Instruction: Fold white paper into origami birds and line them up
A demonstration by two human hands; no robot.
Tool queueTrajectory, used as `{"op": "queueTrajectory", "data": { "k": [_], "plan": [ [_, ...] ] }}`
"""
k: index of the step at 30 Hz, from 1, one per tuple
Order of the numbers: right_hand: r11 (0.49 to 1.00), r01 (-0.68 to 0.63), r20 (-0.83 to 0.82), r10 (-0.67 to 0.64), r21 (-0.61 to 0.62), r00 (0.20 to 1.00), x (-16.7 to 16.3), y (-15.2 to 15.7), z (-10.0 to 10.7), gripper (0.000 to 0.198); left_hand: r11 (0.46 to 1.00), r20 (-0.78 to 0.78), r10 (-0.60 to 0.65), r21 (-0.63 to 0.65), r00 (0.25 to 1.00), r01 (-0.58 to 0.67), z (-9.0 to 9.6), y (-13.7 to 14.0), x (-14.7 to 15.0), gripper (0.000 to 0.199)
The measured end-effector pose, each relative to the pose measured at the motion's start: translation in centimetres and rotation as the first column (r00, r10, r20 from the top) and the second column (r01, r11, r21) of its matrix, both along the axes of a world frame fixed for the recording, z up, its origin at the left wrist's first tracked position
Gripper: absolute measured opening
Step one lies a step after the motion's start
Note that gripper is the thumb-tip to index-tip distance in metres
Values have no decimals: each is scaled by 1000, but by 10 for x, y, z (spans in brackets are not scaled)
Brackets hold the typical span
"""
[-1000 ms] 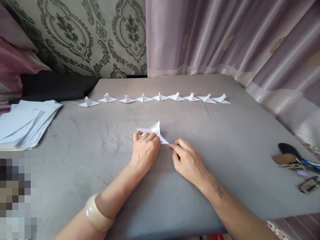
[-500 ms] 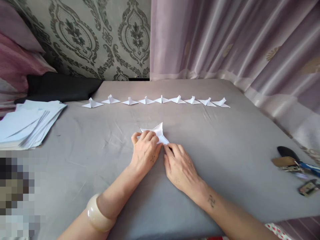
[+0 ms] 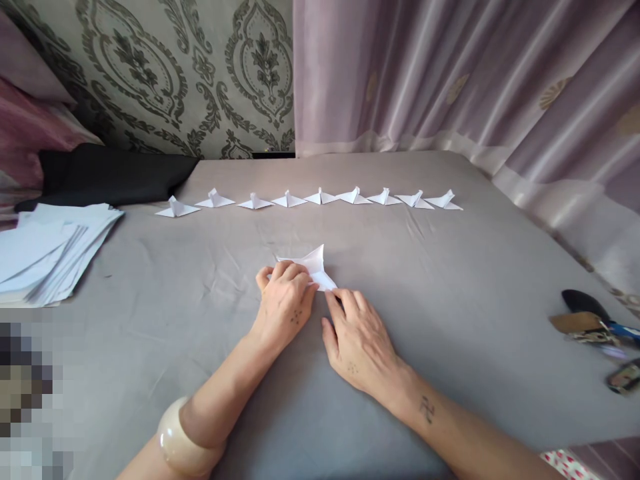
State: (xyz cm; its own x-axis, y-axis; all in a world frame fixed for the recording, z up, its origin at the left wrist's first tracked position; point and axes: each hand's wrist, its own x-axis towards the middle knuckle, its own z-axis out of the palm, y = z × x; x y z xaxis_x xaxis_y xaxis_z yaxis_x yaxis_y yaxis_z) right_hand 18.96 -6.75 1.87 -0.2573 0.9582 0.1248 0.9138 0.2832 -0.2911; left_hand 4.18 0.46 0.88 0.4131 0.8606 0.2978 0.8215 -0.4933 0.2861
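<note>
A white sheet of folded paper [image 3: 316,260] lies on the grey cloth in front of me, one pointed corner standing up at the back. My left hand [image 3: 286,300] is closed over its left part, fingers curled and pressing on the folds; the palm side is hidden. At the paper's lower right corner, my right hand [image 3: 361,337] touches the edge with its index fingertip. Its thumb stands apart from the fingers, which are stretched out. Beyond both hands, several folded white paper birds [image 3: 321,197] stand in a row across the cloth.
A stack of white paper [image 3: 45,253] lies at the left, before a black cloth [image 3: 110,175]. Keys with a brown tag [image 3: 580,325] and other small items lie at the right edge. Purple curtains [image 3: 400,73] hang behind the grey-covered table [image 3: 480,267].
My right thumb has moved a little away from the fingers. My left hand has shifted slightly left on the paper. The view has turned a little.
</note>
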Motion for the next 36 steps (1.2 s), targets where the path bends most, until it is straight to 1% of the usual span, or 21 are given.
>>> {"op": "queueTrajectory", "data": {
  "k": [9,15,19,22,25,31,36],
  "plan": [
    [999,8,-3,-8,-35,1000,0,2,1,38,997,-39,72,5,997,-72,-1,0,4,13],
    [998,-13,22,14,-54,1000,2,7,2,45,997,-40,75,-7,996,-75,-3,1,3,15],
    [997,-19,44,22,-75,999,1,10,6,46,997,-30,80,-16,996,-81,-1,0,4,8],
    [997,-25,50,29,-79,998,-1,12,9,42,996,1,87,17,996,-87,2,-2,4,10],
    [997,-17,44,21,-71,999,-3,13,11,40,995,23,78,61,997,-80,4,-5,2,6],
    [999,-9,28,10,-39,1000,-6,15,15,39,991,43,72,112,996,-76,0,-5,-3,9],
    [1000,-6,22,6,-6,1000,-5,14,14,39,987,54,61,147,997,-68,-3,-3,-5,10]
  ]
}}
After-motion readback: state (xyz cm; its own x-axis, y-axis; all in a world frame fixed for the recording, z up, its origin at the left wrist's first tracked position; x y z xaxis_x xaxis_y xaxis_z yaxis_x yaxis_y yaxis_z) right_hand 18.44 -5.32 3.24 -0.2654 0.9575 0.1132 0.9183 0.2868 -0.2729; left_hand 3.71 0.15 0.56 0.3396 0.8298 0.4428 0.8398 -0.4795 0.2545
